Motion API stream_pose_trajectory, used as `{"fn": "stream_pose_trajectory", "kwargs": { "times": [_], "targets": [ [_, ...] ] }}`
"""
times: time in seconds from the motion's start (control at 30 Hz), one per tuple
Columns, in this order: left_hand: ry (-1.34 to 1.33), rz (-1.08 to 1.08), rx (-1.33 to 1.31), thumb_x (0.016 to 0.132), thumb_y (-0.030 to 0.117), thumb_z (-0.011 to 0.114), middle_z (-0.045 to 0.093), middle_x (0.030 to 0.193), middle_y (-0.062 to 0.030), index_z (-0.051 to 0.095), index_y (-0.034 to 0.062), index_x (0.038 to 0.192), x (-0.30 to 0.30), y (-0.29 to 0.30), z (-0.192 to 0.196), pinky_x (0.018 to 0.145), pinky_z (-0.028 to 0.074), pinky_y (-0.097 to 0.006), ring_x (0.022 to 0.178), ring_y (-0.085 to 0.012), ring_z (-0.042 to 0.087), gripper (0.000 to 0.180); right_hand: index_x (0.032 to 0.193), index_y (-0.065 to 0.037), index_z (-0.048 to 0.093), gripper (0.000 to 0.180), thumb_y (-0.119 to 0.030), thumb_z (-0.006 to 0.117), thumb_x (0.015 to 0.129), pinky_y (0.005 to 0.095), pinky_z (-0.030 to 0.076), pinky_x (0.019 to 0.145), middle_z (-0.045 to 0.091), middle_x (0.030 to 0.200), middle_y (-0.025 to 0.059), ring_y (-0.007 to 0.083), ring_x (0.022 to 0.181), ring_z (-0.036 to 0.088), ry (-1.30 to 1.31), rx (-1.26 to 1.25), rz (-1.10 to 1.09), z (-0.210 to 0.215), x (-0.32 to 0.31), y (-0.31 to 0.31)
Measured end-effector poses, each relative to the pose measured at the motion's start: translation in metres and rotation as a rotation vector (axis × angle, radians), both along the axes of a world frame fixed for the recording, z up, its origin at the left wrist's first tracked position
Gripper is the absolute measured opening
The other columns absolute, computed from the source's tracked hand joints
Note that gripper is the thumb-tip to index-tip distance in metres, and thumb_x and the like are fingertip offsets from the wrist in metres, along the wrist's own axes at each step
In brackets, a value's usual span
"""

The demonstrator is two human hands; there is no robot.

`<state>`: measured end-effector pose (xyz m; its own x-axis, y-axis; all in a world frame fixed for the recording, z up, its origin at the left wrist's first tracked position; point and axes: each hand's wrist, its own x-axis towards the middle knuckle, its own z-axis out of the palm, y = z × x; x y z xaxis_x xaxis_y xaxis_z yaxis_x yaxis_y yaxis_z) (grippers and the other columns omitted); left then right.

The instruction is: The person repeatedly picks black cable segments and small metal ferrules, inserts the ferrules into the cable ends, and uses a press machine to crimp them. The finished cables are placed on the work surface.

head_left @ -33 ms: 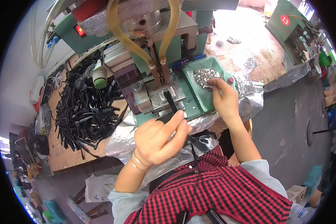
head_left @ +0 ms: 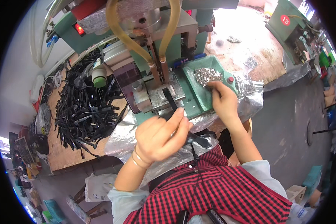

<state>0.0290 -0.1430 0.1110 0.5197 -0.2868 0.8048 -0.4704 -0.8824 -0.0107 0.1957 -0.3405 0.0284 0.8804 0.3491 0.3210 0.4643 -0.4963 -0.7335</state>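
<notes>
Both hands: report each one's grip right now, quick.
Left hand: grip closed on a black strip.
Right hand: at the small pieces in the green tray; whether its grip is shut on any cannot be told.

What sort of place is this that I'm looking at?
Probably a small factory workshop. A benchtop machine with yellowish tubes stands in front, a large heap of black strips lies on the left, and a green tray holds many small silvery pieces.
</notes>
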Motion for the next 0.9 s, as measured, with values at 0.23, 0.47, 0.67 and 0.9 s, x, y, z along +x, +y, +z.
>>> {"fn": "stream_pose_trajectory", "kwargs": {
  "times": [0.23, 0.47, 0.67, 0.9],
  "targets": [
    [-0.085, -0.040, -0.017, 0.074, 0.008, 0.090, 0.077, 0.103, -0.0153, 0.075, 0.0094, 0.093, 0.010, 0.007, -0.019, 0.046, 0.040, -0.026, 0.053, -0.0115, 0.056, 0.024, 0.108, -0.004, 0.073, 0.021, 0.001, 0.061, 0.091, 0.0415, 0.055, 0.089, 0.075, 0.106, 0.0161, 0.0340, 0.098, 0.072, -0.010, 0.328, -0.107, 0.002, 0.035, -0.004],
    [-0.118, -0.017, -0.034, 0.076, 0.010, 0.089, 0.078, 0.102, -0.0141, 0.076, 0.0088, 0.094, 0.011, 0.005, -0.022, 0.046, 0.041, -0.025, 0.053, -0.0118, 0.058, 0.023, 0.096, -0.012, 0.076, 0.018, -0.012, 0.081, 0.079, 0.0434, 0.050, 0.090, 0.064, 0.101, 0.0093, 0.0320, 0.104, 0.062, -0.163, -0.117, 0.009, -0.004, 0.012, -0.013],
    [-0.131, 0.135, -0.202, 0.085, -0.003, 0.076, 0.078, 0.099, -0.0155, 0.072, 0.0028, 0.100, -0.019, 0.015, -0.026, 0.051, 0.046, -0.029, 0.058, -0.0188, 0.060, 0.017, 0.085, -0.006, 0.071, 0.010, -0.008, 0.077, 0.078, 0.0465, 0.051, 0.087, 0.064, 0.099, 0.0128, 0.0367, 0.100, 0.062, -0.365, -0.248, 0.007, -0.011, 0.014, 0.003],
    [-0.522, 0.302, -0.914, 0.102, 0.015, 0.072, 0.067, 0.118, -0.0087, 0.065, -0.0043, 0.120, 0.017, 0.144, 0.101, 0.096, 0.049, -0.028, 0.105, -0.0144, 0.061, 0.028, 0.095, -0.003, 0.069, 0.009, -0.004, 0.073, 0.087, 0.0443, 0.053, 0.082, 0.071, 0.094, 0.0140, 0.0342, 0.091, 0.068, -0.316, -0.025, -0.035, -0.014, 0.008, 0.015]
  ]
}}
